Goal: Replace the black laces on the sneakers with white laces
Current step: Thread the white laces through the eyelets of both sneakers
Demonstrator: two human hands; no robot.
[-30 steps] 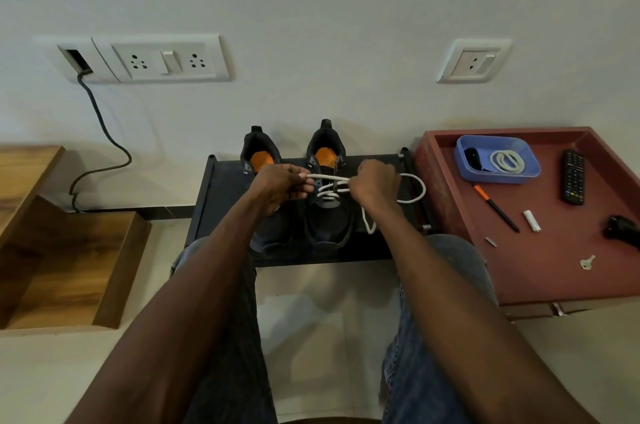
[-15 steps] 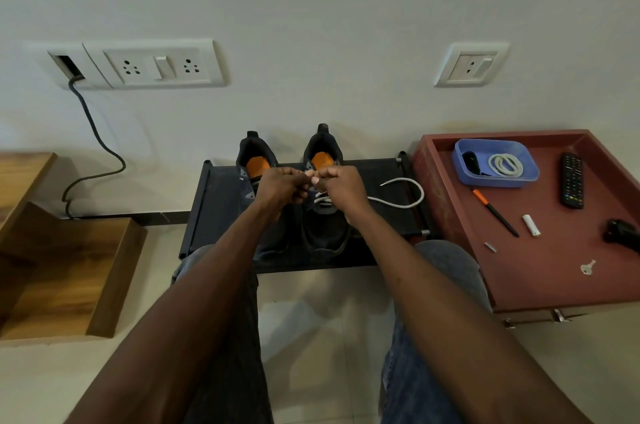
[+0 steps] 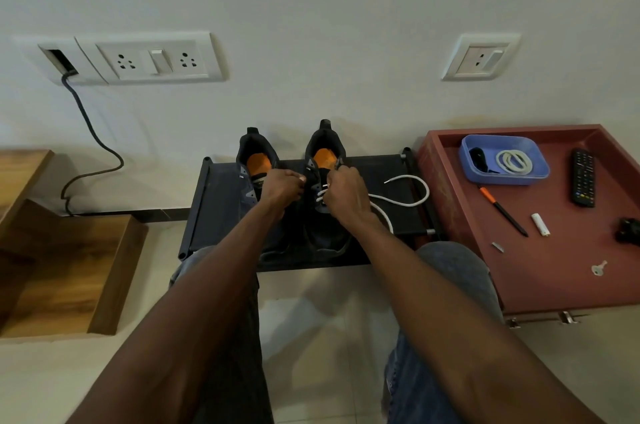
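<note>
Sitting close in, knees in jeans (image 3: pixel 446 271) nearly touching the front edge of the low black rack (image 3: pixel 221 212), both arms reaching out over it. Lacing the right-hand sneaker (image 3: pixel 323 226) with the white lace (image 3: pixel 398 202), looks like, partway up the eyelets with a few white crossings already showing. Right hand (image 3: pixel 346 196) curling over the tongue and apparently pinching the lace up near the top eyelets, though the exact pinch is hiding behind the knuckles. Left hand (image 3: pixel 282 189) curling too, fingertips pointing at the same spot, but can't tell whether it's actually gripping lace or just steadying the shoe. Left-hand sneaker (image 3: pixel 256 174) sitting just beside, no white visible on it, so probably next in line. Loose lace tail looping out right across the rack toward the edge of the red tray worktop (image 3: pixel 540 285). Next move probably calling for feeding an aglet through the next eyelet and pulling slack evenly, minding that tail snagging on the rack's right rail. Decent open room on the rack either side; wall right behind the heels. Another coiled white lace (image 3: pixel 514 162) waiting in the blue tub (image 3: pixel 505 177), well apart.
</note>
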